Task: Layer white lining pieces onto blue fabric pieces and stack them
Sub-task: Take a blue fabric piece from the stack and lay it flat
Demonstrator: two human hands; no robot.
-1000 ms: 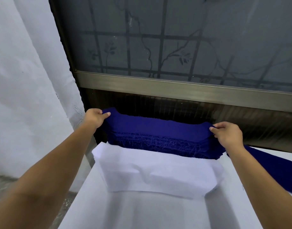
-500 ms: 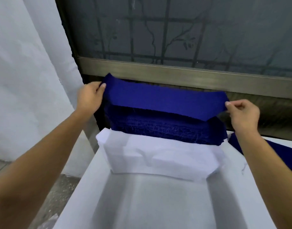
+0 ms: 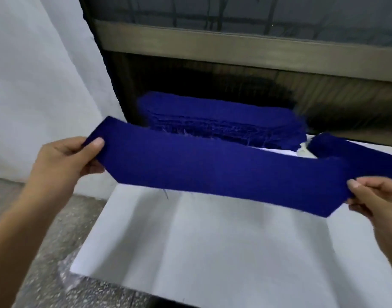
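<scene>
The left hand (image 3: 66,161) pinches one end of a long blue fabric piece (image 3: 212,172), thumb on top, and the right hand (image 3: 377,200) pinches the other end. Both grips are closed tight on the cloth. The piece hangs stretched in the air above the middle of the white surface (image 3: 212,252). Behind it, at the far edge, sits a tall blue pile (image 3: 223,121). Only a sliver of white lining (image 3: 279,151) shows in front of it. I think lots is left: this piece has no lining yet, and the pile is big.
</scene>
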